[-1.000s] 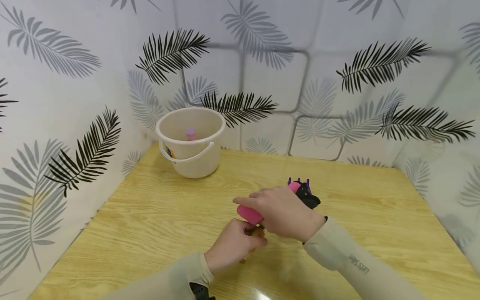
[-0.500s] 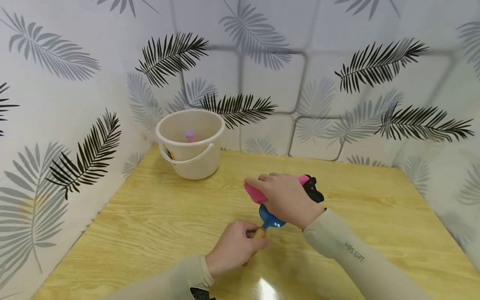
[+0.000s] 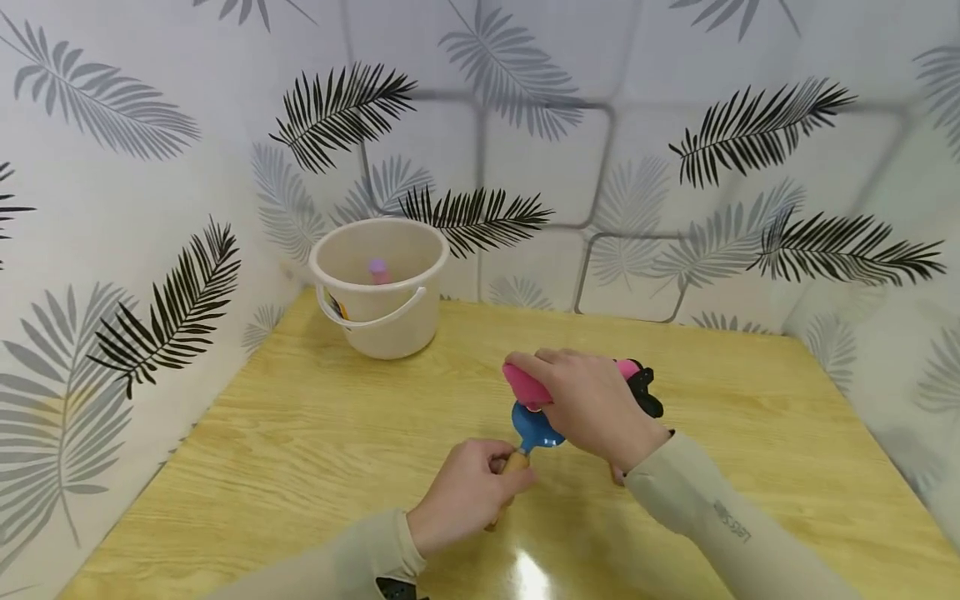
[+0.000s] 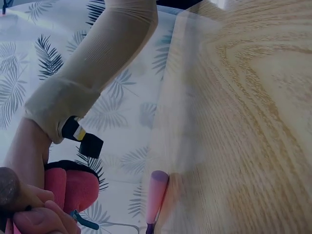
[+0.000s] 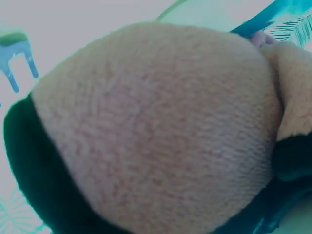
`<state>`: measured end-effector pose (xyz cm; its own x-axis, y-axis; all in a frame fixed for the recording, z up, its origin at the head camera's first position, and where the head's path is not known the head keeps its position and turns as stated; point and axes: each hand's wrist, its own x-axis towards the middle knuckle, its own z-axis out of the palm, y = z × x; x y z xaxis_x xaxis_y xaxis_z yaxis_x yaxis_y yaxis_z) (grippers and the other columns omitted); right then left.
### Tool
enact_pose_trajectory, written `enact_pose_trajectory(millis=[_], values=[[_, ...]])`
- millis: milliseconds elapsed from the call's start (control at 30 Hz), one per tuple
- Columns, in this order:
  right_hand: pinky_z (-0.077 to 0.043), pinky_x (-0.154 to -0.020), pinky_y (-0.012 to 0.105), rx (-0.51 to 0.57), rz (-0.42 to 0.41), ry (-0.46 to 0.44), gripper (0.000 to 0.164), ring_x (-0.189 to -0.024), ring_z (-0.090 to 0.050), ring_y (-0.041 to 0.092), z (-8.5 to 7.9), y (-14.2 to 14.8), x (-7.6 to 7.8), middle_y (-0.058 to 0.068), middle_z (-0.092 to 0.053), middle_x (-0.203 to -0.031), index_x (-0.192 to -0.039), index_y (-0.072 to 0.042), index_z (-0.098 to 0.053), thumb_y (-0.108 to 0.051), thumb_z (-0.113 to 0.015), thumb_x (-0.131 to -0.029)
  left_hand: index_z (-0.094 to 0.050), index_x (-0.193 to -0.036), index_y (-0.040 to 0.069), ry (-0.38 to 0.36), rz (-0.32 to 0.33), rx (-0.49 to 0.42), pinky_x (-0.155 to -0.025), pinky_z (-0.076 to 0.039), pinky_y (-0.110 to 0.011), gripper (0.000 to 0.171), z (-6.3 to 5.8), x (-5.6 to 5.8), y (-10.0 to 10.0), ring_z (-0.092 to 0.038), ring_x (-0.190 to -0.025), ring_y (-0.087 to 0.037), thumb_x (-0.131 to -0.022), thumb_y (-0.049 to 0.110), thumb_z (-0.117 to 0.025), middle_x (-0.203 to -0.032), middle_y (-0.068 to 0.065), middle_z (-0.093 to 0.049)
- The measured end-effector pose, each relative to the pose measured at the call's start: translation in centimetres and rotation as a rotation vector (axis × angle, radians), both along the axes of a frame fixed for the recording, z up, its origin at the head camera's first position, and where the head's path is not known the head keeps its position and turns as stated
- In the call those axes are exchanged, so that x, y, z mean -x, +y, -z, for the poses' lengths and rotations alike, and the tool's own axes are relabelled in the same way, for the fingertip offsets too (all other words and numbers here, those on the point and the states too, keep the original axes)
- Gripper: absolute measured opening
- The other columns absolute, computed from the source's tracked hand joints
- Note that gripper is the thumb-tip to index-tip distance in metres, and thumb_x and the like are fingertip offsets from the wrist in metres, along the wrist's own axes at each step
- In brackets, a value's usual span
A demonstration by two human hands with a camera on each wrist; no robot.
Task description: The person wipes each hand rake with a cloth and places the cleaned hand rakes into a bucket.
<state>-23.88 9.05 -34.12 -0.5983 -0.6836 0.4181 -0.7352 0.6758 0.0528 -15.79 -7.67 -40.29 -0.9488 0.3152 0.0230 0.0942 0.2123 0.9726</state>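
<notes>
In the head view my left hand (image 3: 474, 492) grips the wooden handle (image 3: 516, 463) of a small hand trowel. Its blue blade (image 3: 531, 427) points up and away, partly covered by what the other hand holds. My right hand (image 3: 588, 400), back upward, grips a soft pink and black bundle (image 3: 525, 384) against the blade. Black lobes (image 3: 648, 396) of it stick out on the right; folded pink cloth (image 4: 80, 190) with a black edge shows in the left wrist view, near the end of the wooden handle (image 4: 10, 187). The palm side of my right hand is hidden.
A pink handle with a purple end (image 4: 157, 195) lies on the table (image 3: 300, 467), mostly behind my right forearm in the head view. Fork-like prongs (image 5: 19, 58) show in the right wrist view. A white bucket (image 3: 390, 321) at the back left holds a pink and purple piece (image 3: 378, 271).
My right hand has moved slightly right and away with the pink and black bundle, uncovering part of the trowel's blue blade. My left hand keeps its grip on the handle, almost in place.
</notes>
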Motion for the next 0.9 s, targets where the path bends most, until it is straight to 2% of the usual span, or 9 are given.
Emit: enact_pose_trajectory(millis=[233, 400, 600, 700, 767, 900], values=[[-0.047, -0.047, 0.033, 0.022, -0.060, 0.027, 0.048, -0.070, -0.055, 0.016, 0.2, 0.0, -1.1, -0.004, -0.064, -0.091, -0.119, -0.023, -0.061, -0.006, -0.069, -0.075, -0.065, -0.084, 0.007, -0.020, -0.006, -0.015, -0.032, -0.032, -0.019, 0.015, 0.2, 0.2, -0.1, -0.041, -0.033, -0.010, -0.088, 0.022, -0.066, -0.048, 0.005, -0.045], [-0.051, -0.051, 0.034, 0.036, -0.061, 0.045, 0.056, -0.072, -0.056, 0.017, 0.4, 0.2, -2.0, -0.003, -0.064, -0.094, -0.122, -0.022, -0.060, 0.000, -0.067, -0.071, -0.064, -0.087, 0.006, -0.017, -0.016, -0.026, -0.032, -0.032, -0.018, 0.013, 0.3, 0.2, -0.1, -0.041, -0.034, -0.009, -0.088, 0.019, -0.066, -0.049, 0.005, -0.046], [-0.052, -0.053, 0.036, 0.077, -0.088, 0.119, 0.059, -0.075, -0.056, 0.019, 1.0, 0.2, -3.2, 0.000, -0.062, -0.097, -0.125, -0.017, -0.060, 0.003, -0.065, -0.070, -0.060, -0.089, 0.003, 0.009, -0.007, -0.089, -0.035, -0.031, -0.020, 0.012, 0.5, 0.4, 0.0, -0.039, -0.035, -0.010, -0.088, 0.015, -0.063, -0.049, 0.004, -0.043], [-0.051, -0.050, 0.034, 0.104, -0.097, 0.097, 0.061, -0.073, -0.055, 0.017, 1.1, 0.0, -3.7, -0.001, -0.061, -0.098, -0.127, -0.019, -0.058, 0.001, -0.069, -0.070, -0.059, -0.091, 0.001, -0.010, -0.025, -0.118, -0.036, -0.032, -0.021, 0.012, 0.5, 0.5, -0.1, -0.038, -0.036, -0.009, -0.089, 0.013, -0.061, -0.052, 0.004, -0.044], [-0.053, -0.051, 0.035, 0.121, -0.099, 0.061, 0.063, -0.078, -0.058, 0.017, 1.2, 0.0, -4.0, -0.001, -0.063, -0.101, -0.129, -0.021, -0.057, -0.002, -0.072, -0.070, -0.059, -0.093, 0.001, -0.022, -0.042, -0.128, -0.036, -0.033, -0.021, 0.012, 0.5, 0.6, -0.2, -0.038, -0.037, -0.009, -0.089, 0.012, -0.061, -0.054, 0.004, -0.044], [-0.055, -0.054, 0.035, 0.138, -0.070, 0.000, 0.065, -0.086, -0.060, 0.017, 1.5, 0.3, -3.8, 0.000, -0.064, -0.107, -0.131, -0.024, -0.055, -0.007, -0.075, -0.072, -0.060, -0.096, -0.002, 0.009, -0.093, -0.094, -0.038, -0.034, -0.019, 0.019, 0.6, 1.0, -0.4, -0.041, -0.041, -0.007, -0.089, 0.015, -0.062, -0.057, 0.004, -0.047]])
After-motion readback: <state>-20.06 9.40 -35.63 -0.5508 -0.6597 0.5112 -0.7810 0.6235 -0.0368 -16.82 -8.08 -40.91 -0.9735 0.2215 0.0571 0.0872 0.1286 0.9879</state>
